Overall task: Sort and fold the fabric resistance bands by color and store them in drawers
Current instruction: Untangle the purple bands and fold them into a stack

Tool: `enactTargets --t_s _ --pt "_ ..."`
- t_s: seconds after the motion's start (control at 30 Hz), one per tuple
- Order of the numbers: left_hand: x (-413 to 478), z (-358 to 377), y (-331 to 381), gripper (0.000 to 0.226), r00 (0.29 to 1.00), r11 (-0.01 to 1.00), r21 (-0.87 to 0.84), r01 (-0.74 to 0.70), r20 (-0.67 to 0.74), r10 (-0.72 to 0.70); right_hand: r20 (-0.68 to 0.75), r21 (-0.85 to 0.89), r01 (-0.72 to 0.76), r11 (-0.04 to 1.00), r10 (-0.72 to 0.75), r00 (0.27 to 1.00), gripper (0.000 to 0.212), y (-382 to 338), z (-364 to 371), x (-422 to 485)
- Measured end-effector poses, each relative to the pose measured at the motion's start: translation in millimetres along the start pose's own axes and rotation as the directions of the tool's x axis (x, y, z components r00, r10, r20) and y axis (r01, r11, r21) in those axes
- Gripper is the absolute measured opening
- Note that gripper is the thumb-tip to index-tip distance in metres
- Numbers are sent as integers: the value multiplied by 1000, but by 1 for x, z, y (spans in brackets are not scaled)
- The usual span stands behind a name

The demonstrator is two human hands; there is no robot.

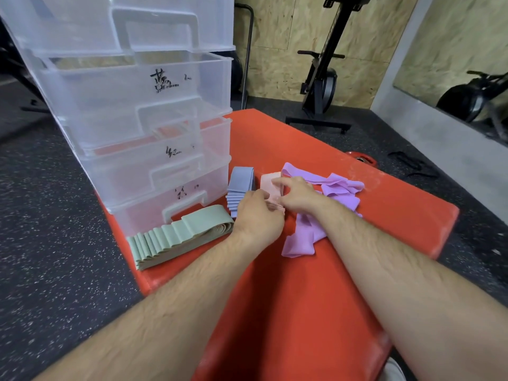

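The floor (pixel 55 270) is dark rubber flecked with pale specks. A red padded tabletop (pixel 302 312) stands on it, running away from the camera. The far wall (pixel 371 37) is faced with chipboard panels, and a black upright exercise machine (pixel 321 78) stands before it on a flat base. A grey concrete wall (pixel 406 100) runs along the right, with an exercise bike (pixel 472 97) showing past it. A red weight plate (pixel 360 160) and black straps (pixel 412 163) lie on the floor. The light is even and soft.

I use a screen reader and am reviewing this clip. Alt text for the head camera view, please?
A person's left hand and right hand pinch a pink band on a red mat. Folded green bands and blue-grey bands lie to the left beside clear plastic drawers; loose purple bands lie to the right.
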State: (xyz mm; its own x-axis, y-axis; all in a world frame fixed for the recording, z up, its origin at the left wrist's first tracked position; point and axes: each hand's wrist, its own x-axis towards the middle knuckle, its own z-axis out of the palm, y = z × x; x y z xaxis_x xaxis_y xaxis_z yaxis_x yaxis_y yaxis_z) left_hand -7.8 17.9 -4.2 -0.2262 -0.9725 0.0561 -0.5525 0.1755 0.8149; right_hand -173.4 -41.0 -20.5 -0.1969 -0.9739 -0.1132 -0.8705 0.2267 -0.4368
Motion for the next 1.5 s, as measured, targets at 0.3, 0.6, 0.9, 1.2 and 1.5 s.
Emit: enactTargets --t_s 0.3,0.6,0.9,1.2,1.5 --pt "2 -2 -5 49 997 998 55 -7 78 3 -2 -92 14 996 -14 1000 47 -2 -10 -18" --pt "-16 11 4 38 967 988 103 -119 238 91 -143 4 3 1000 -3 990 40 21 -16 -149" --pt "-37 13 11 32 921 947 202 -249 351 167 -8 -109 5 994 -6 1000 42 31 -9 -205" --pt "-58 -31 50 28 933 921 -384 -62 306 191 -247 568 153 809 -10 969 45 0 -34 -216" --pt "-83 -70 63 46 901 806 -581 -111 283 328 -406 794 306 525 84 910 32 -35 -63 -230"
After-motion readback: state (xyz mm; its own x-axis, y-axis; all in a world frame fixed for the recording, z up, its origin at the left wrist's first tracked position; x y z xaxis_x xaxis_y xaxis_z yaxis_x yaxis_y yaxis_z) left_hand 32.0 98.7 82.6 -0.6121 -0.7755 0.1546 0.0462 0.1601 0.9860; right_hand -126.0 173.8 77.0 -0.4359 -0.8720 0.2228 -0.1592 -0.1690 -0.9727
